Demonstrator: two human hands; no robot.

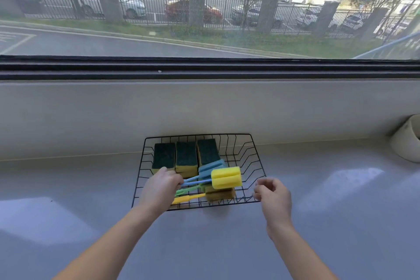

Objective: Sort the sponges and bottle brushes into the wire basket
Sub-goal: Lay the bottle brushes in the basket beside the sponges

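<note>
A black wire basket [247, 154] sits on the grey counter against the sill. Three green-topped yellow sponges [186, 157] stand in a row along its back left. My left hand [162, 185] is shut on the blue handles of two bottle brushes, one with a yellow foam head [225, 177] and one with a blue foam head [210, 168], held over the basket. Below them lie a green-handled brush [188, 190], a yellow-handled brush [187, 199] and another sponge [219, 194]. My right hand [272, 195] hovers at the basket's front right corner, fingers loosely curled, holding nothing.
A white cup or pot [406, 143] stands at the far right of the counter. A wide window sill and the dark window frame [204, 68] run behind the basket. The grey counter [91, 188] stretches to both sides.
</note>
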